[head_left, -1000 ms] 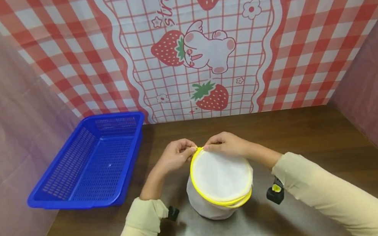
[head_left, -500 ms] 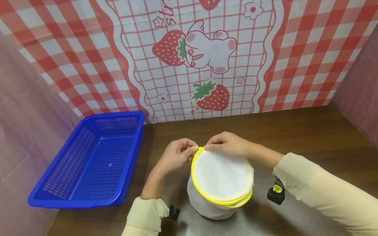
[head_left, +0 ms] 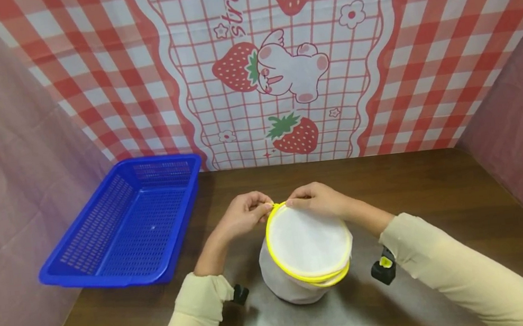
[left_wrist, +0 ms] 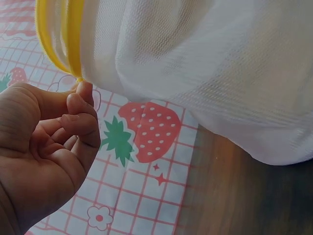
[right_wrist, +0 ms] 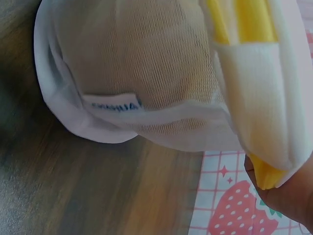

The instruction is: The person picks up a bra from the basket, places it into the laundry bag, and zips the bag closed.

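Observation:
A white mesh laundry bag (head_left: pixel 283 280) with a round lid and a yellow zipper (head_left: pixel 275 260) stands on the table in the head view. My left hand (head_left: pixel 243 215) pinches the zipper at the lid's far left edge between thumb and forefinger, the other fingers curled in. The left wrist view shows those fingertips right at the end of the yellow zipper (left_wrist: pixel 73 44). Close beside it, my right hand (head_left: pixel 320 202) pinches the lid's far rim. In the right wrist view the bag hides most of this hand (right_wrist: pixel 288 200), and a printed label (right_wrist: pixel 115 106) shows on the bag's side.
At the left of the wooden table (head_left: pixel 418 199) lies a blue perforated basket (head_left: pixel 176 241). A strawberry-print checked cloth (head_left: pixel 309 67) hangs behind the table. Pinkish curtains (head_left: pixel 7 158) close off both sides. A black wrist camera (head_left: pixel 383 272) sits below the right sleeve.
The right hand and the lid have shifted very slightly right. My left hand keeps its pinch in nearly the same place.

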